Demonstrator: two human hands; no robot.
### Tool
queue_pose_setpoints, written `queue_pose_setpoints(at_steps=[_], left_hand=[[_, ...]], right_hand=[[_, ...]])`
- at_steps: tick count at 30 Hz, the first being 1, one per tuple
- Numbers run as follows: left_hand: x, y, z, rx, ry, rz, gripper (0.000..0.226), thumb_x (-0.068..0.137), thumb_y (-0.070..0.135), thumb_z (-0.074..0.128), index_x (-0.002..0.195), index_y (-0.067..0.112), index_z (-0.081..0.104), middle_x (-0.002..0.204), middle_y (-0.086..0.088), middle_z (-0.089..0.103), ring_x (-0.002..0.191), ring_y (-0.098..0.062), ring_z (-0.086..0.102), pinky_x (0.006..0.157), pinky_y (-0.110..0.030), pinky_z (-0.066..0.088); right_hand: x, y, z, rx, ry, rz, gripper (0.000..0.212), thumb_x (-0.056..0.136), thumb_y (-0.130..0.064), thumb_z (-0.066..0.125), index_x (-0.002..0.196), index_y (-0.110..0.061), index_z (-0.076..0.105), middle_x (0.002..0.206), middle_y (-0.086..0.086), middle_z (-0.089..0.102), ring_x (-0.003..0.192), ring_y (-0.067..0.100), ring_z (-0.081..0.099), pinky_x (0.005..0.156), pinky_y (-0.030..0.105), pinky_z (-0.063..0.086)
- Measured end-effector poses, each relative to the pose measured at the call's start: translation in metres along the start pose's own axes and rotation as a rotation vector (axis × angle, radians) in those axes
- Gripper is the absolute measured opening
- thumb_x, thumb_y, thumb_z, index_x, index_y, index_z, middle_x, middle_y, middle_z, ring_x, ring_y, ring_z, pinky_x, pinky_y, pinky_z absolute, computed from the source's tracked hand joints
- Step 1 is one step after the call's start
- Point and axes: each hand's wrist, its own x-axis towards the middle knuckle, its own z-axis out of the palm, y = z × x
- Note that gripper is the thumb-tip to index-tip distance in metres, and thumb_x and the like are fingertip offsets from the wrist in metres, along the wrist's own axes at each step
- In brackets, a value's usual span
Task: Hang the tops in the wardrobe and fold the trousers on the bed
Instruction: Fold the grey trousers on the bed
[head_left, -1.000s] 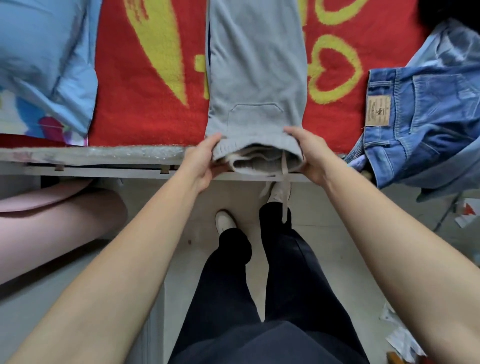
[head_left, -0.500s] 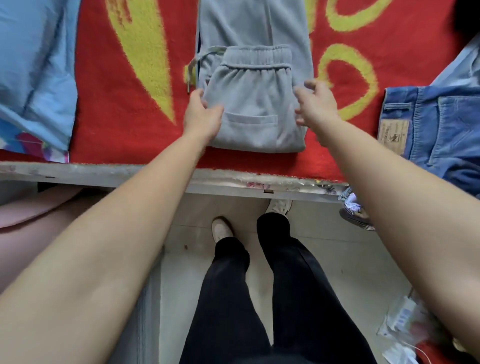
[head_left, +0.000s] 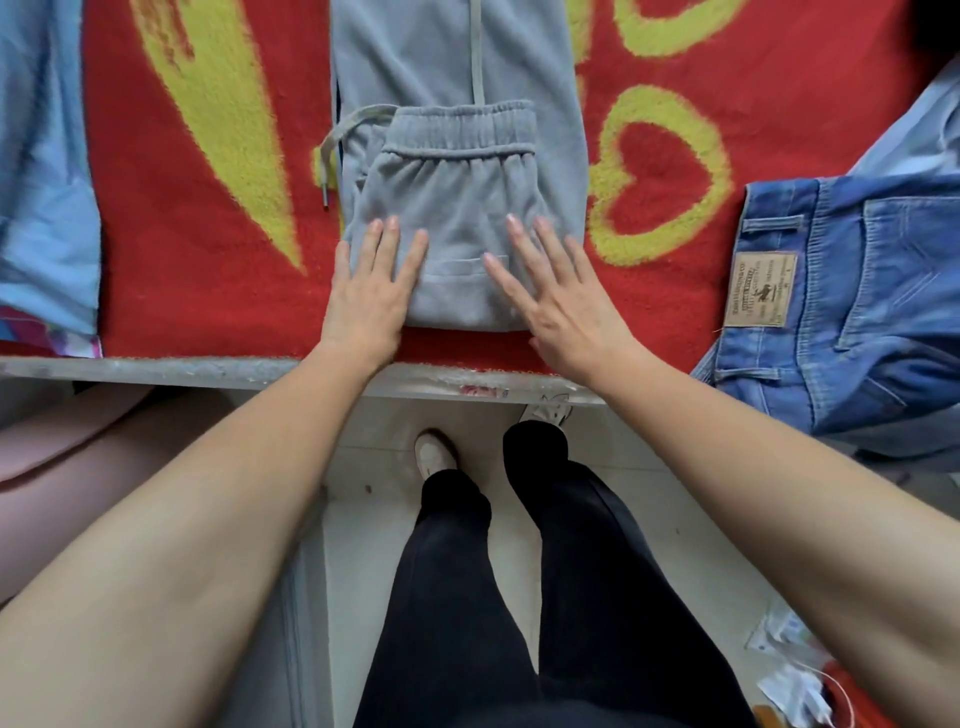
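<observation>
Grey trousers (head_left: 457, 171) — the legs run off the top edge, so you cannot see their ends. Your left hand (head_left: 371, 291) and right hand (head_left: 561, 306) lie flat over the near corners of the fold and hide them. The jeans (head_left: 872, 312) are cut by the right edge; the print on their patch (head_left: 760, 290) is too small to read. The blue cloth (head_left: 41, 182) passes out at the left edge. Your right shoe (head_left: 545, 413) is half hidden behind the bed frame (head_left: 156, 366).

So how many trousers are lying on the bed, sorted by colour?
Grey trousers: 1
Blue jeans: 1
Total: 2
</observation>
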Motion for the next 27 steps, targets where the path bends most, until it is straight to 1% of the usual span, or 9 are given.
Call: queue_pose_setpoints(at_steps=[3,6,8,13,18,21,24,25,27], left_hand=[[0.001,-0.001,-0.01,-0.083,-0.011,-0.003,0.094,0.08,0.007,0.065,0.155,0.01,0.007,0.162,-0.016,0.01,0.15,-0.031,0.008,0.12,-0.051,0.01],[-0.001,-0.008,-0.034,-0.153,-0.032,0.042,0.078,0.072,0.01,0.07,0.142,0.008,0.036,0.153,-0.014,0.033,0.143,-0.029,0.029,0.116,-0.047,0.022],[-0.004,-0.014,-0.055,-0.224,-0.017,0.047,0.064,0.071,0.01,0.068,0.13,0.012,0.047,0.139,-0.01,0.048,0.127,-0.03,0.047,0.101,-0.042,0.036],[-0.024,-0.022,-0.11,-0.28,-0.082,0.016,0.04,0.072,0.014,0.06,0.11,0.025,0.057,0.106,-0.006,0.067,0.094,-0.035,0.061,0.067,-0.033,0.039],[-0.026,-0.034,-0.15,-0.31,-0.264,0.114,0.009,0.071,0.018,0.061,0.08,0.019,0.057,0.095,-0.01,0.059,0.087,-0.032,0.059,0.067,-0.035,0.049],[-0.015,-0.052,-0.166,-0.439,-0.337,0.124,0.012,0.069,0.019,0.063,0.066,0.017,0.051,0.077,-0.009,0.052,0.077,-0.033,0.058,0.061,-0.038,0.051],[0.013,-0.073,-0.178,-0.517,-0.257,0.091,0.015,0.068,0.022,0.068,0.081,0.023,0.06,0.074,-0.001,0.061,0.076,-0.028,0.062,0.055,-0.028,0.046],[0.026,-0.081,-0.181,-0.56,-0.195,0.051,0.026,0.068,0.024,0.07,0.093,0.026,0.063,0.082,0.0,0.064,0.081,-0.027,0.063,0.059,-0.027,0.048],[0.058,-0.097,-0.182,-0.684,-0.044,-0.055,0.04,0.069,0.025,0.072,0.107,0.023,0.059,0.097,-0.003,0.064,0.091,-0.027,0.061,0.074,-0.034,0.051]], right_hand=[[0.009,0.007,-0.007,0.017,-0.024,-0.051,0.06,0.1,-0.011,0.036,0.157,-0.016,0.02,0.163,0.02,0.017,0.15,0.044,0.014,0.112,0.053,0.032],[0.014,0.014,-0.028,0.159,-0.045,-0.026,0.057,0.095,-0.007,0.045,0.151,-0.012,0.035,0.144,0.015,0.049,0.14,0.041,0.034,0.099,0.049,0.046],[0.013,0.019,-0.05,0.245,-0.061,-0.019,0.061,0.087,-0.008,0.052,0.147,-0.016,0.041,0.13,0.01,0.061,0.129,0.036,0.046,0.093,0.045,0.051],[0.0,0.028,-0.114,0.335,-0.102,0.005,0.06,0.081,-0.018,0.056,0.14,-0.028,0.052,0.114,0.008,0.071,0.104,0.034,0.065,0.081,0.04,0.054],[-0.009,0.037,-0.155,0.504,-0.161,0.06,0.047,0.078,-0.015,0.056,0.122,-0.026,0.067,0.098,0.009,0.074,0.092,0.034,0.065,0.067,0.03,0.043],[0.008,0.047,-0.172,0.605,-0.188,0.058,0.032,0.075,-0.011,0.055,0.099,-0.024,0.072,0.085,0.006,0.071,0.084,0.032,0.062,0.065,0.027,0.035],[0.038,0.064,-0.182,0.652,-0.207,0.143,0.032,0.074,-0.011,0.053,0.076,-0.039,0.067,0.066,-0.011,0.056,0.077,0.028,0.055,0.058,0.027,0.035],[0.05,0.071,-0.182,0.677,-0.182,0.204,0.03,0.075,-0.013,0.052,0.079,-0.038,0.067,0.069,-0.011,0.059,0.082,0.029,0.057,0.06,0.027,0.038],[0.077,0.087,-0.179,0.772,-0.068,0.373,0.04,0.079,-0.016,0.051,0.111,-0.032,0.07,0.102,-0.001,0.071,0.106,0.027,0.061,0.081,0.03,0.047]])
